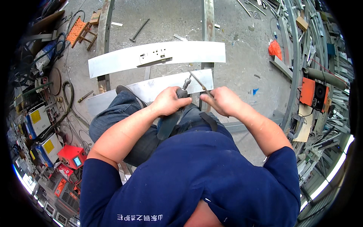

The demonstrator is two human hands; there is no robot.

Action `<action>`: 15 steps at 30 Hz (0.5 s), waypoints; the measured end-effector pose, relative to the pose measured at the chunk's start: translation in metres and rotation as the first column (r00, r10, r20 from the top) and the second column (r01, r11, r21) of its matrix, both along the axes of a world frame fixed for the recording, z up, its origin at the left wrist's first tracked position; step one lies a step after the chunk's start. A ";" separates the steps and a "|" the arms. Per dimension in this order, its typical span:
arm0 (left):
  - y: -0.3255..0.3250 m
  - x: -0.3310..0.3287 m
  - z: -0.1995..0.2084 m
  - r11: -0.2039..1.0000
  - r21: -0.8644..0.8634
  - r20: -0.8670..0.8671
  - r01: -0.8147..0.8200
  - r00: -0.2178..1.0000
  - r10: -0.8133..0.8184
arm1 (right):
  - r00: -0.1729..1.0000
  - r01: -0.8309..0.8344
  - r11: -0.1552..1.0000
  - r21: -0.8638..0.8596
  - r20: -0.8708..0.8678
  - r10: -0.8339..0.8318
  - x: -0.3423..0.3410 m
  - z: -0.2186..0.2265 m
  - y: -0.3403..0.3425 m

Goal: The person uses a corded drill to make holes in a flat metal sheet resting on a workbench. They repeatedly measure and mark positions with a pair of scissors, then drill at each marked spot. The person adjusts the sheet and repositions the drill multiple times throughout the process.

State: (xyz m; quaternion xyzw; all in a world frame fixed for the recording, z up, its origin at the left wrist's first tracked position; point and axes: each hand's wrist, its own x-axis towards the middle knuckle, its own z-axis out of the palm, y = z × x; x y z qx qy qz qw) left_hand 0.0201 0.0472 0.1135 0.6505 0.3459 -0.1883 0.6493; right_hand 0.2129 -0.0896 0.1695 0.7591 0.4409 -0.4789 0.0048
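while left hand [169, 101] grips rounded tool [182, 93], right hand [225, 101] holds slim rod [199, 80]

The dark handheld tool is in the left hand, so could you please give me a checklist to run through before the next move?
1. Left hand gripping the dark handheld tool: ok.
2. Right hand holding the slim metal rod: ok.
3. Rod touching the tool's silver tip: cannot tell; they meet or overlap in this view.
4. Tool switched off: cannot tell.
5. Gloves on: not ok; both hands are bare.
6. Far white panel lying across two beams: ok.
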 end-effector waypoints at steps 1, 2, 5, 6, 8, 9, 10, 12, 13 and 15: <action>-0.001 -0.001 -0.001 1.000 -0.017 0.019 0.004 1.000 -0.003 | 0.998 0.021 0.999 -0.041 -0.062 -0.024 0.003 0.000 -0.001; -0.002 -0.003 -0.004 0.999 -0.034 0.038 0.008 0.999 -0.007 | 0.991 0.041 0.996 -0.083 -0.122 -0.051 0.006 0.000 -0.003; -0.002 -0.005 -0.005 0.999 -0.039 0.066 -0.002 0.998 0.005 | 0.968 0.106 0.981 -0.162 -0.207 -0.139 0.017 -0.004 -0.010; -0.002 -0.005 -0.005 0.999 -0.040 0.063 -0.007 0.998 0.009 | 0.978 0.090 0.991 -0.099 -0.178 -0.107 0.018 -0.006 -0.016; -0.001 -0.005 -0.004 0.999 -0.034 0.050 -0.013 0.999 0.014 | 0.997 0.041 0.999 -0.004 -0.072 -0.041 0.015 -0.005 -0.021; 0.001 -0.004 -0.002 1.000 -0.025 0.040 -0.010 0.999 0.011 | 1.000 0.011 1.000 0.028 0.003 -0.011 0.010 -0.001 -0.020; 0.002 -0.004 -0.001 1.000 -0.016 0.030 -0.007 1.000 0.008 | 0.997 -0.021 0.998 0.058 0.080 0.016 0.006 0.002 -0.017; 0.002 -0.003 0.002 1.000 -0.007 0.016 -0.005 1.000 0.005 | 0.983 -0.075 0.995 0.064 0.172 0.063 -0.001 0.004 -0.010; 0.002 -0.002 0.003 1.000 0.000 0.011 -0.004 1.000 0.004 | 0.972 -0.101 0.993 0.066 0.219 0.084 -0.004 0.005 -0.006; 0.001 -0.002 0.001 1.000 0.003 0.033 -0.004 0.999 0.004 | 0.961 -0.110 0.991 0.070 0.262 0.088 -0.008 0.011 0.002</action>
